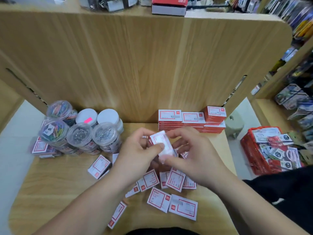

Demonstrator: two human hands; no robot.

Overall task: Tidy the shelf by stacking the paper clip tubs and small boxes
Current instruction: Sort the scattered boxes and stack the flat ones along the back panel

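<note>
My left hand (pixel 135 153) and my right hand (pixel 191 156) both grip a small pile of red-and-white boxes (pixel 161 143) above the middle of the wooden shelf (pixel 59 184). Several loose small boxes (pixel 171 180) lie scattered under and in front of my hands. Neat stacks of the same boxes (pixel 191 121) stand at the back right against the panel. Clear paper clip tubs (pixel 79 133) stand stacked at the back left, some with white lids.
A tall wooden back panel (pixel 135 65) rises behind the shelf. A red basket (pixel 264 153) full of packets sits to the right past the shelf edge. A flat box (pixel 39 146) lies under the tubs at left.
</note>
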